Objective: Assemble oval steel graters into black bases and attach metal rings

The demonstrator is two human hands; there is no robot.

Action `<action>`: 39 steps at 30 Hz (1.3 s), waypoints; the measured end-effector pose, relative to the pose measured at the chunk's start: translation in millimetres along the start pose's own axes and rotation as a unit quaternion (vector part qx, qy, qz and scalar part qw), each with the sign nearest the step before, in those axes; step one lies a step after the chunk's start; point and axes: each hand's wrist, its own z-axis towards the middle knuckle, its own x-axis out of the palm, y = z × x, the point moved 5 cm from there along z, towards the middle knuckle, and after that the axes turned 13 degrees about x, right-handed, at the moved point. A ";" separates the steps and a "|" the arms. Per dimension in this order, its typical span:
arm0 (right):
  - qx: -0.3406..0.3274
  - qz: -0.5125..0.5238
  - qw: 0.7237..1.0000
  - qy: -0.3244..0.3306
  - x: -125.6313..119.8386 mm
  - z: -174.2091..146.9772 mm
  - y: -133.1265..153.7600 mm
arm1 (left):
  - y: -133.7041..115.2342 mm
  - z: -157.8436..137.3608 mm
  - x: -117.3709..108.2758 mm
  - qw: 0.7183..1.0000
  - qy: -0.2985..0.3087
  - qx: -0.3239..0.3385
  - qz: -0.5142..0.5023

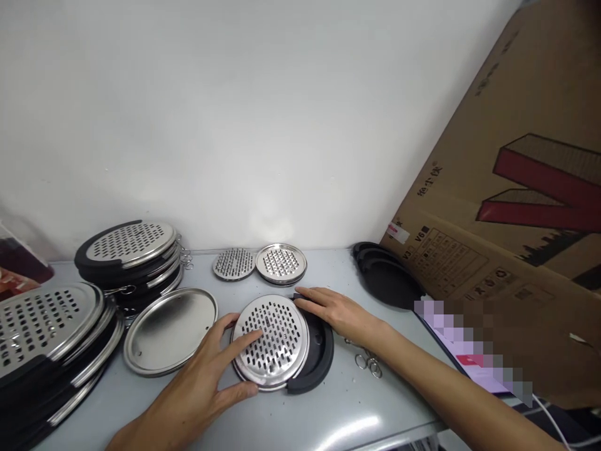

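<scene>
A round metal grater disc [272,351] lies in front of me, partly inside a black crescent-sided holder [323,362]. My left hand [206,369] grips the disc at its left edge, with the thumb low on the rim and the index finger resting on the perforated top. My right hand [335,310] is closed over the upper right edge of the black holder; part of its grip is hidden. Just left of the disc lies a shallow round metal tray [171,332], close to my left hand. Several small metal rings [369,363] lie below my right forearm.
Stacks of assembled graters stand at the left, one near [42,319] and one farther back [131,244]. By the wall lie loose grater discs [233,263] and a small stack of them [282,262]. Black holders [387,275] lean toward a large cardboard box [469,238] on the right.
</scene>
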 end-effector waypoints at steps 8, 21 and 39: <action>0.053 0.148 0.987 -0.021 -1.7 -10.8 -10.6 | -2.7 0.8 0.7 1.000 0.000 0.006 0.002; 0.196 0.268 0.942 0.044 -18.9 -16.0 -17.6 | -8.0 3.1 -2.9 1.000 0.002 0.001 0.008; 0.114 0.421 0.894 0.102 -8.9 -19.3 3.7 | -9.1 9.8 -2.4 0.998 -0.039 -0.043 -0.014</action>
